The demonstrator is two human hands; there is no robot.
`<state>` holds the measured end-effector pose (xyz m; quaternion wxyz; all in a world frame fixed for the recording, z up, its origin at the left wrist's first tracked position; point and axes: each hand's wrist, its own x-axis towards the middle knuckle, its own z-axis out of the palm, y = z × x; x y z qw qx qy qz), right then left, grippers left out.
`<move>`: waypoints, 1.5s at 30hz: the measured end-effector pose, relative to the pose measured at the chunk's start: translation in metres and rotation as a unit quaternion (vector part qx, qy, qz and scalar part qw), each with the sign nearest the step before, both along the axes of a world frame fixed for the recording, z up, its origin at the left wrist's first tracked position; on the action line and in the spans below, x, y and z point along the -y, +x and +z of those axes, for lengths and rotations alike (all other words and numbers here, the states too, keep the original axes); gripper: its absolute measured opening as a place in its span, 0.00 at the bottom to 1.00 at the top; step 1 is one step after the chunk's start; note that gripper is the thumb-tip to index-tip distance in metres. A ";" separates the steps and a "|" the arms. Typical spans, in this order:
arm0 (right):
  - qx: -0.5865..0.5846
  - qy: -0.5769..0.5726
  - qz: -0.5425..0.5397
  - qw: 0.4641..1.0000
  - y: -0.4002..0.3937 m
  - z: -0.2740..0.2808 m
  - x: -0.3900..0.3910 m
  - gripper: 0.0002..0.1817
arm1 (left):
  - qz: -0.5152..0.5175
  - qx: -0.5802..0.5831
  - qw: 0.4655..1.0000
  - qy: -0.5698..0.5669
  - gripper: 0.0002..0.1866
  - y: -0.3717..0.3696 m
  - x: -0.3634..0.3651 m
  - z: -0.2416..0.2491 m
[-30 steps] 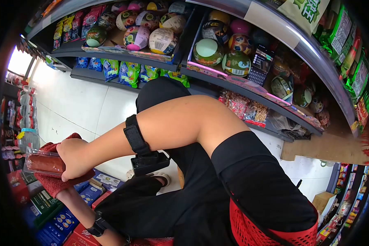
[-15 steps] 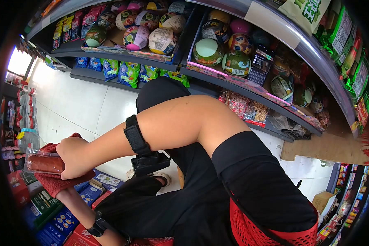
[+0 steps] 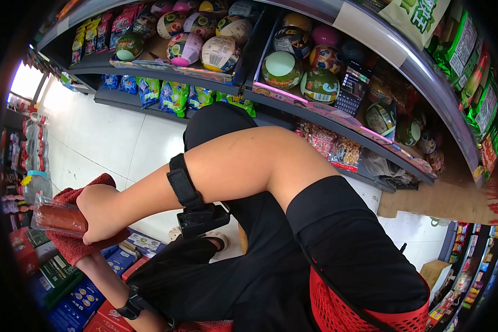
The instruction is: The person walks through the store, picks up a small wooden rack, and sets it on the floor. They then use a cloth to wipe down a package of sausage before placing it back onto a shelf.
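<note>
At the left, my right hand (image 3: pixel 100 213) is closed on a clear plastic packet (image 3: pixel 60 217) with something reddish-brown inside. A dark red cloth (image 3: pixel 74 249) is bunched around and beneath the packet, touching my right hand. My left forearm (image 3: pixel 102 276) comes up from below and runs into that cloth. The cloth hides my left hand and its fingers. Black straps circle both arms, and a small black device (image 3: pixel 203 220) hangs from the right one.
Shelves (image 3: pixel 337 119) with toy eggs (image 3: pixel 282 69) and snack bags (image 3: pixel 174 98) curve across the top. A phone (image 3: pixel 353 87) leans among the eggs. Blue boxes (image 3: pixel 86 296) stack at lower left, beside bottles (image 3: pixel 36 149). White floor tiles (image 3: pixel 102 138) lie between. A cardboard box (image 3: pixel 434 272) stands right.
The upper fold of the red cloth stands slightly higher behind my right hand. Otherwise both arms and the packet hold almost the same place.
</note>
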<state>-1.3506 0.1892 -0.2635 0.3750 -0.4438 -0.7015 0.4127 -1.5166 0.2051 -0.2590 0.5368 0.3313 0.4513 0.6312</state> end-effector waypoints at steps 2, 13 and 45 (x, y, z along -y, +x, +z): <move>0.006 0.001 0.000 1.000 -0.001 -0.001 -0.001 0.21 | -0.016 0.000 1.000 0.008 0.24 -0.011 -0.008 -0.008; 0.038 0.021 -0.007 0.999 -0.002 -0.003 -0.002 0.18 | -0.145 -0.013 0.989 0.013 0.21 -0.024 -0.021 -0.013; 0.040 0.204 -0.698 0.685 0.353 -0.021 0.262 0.14 | -0.171 0.030 0.985 0.019 0.20 0.022 -0.015 -0.011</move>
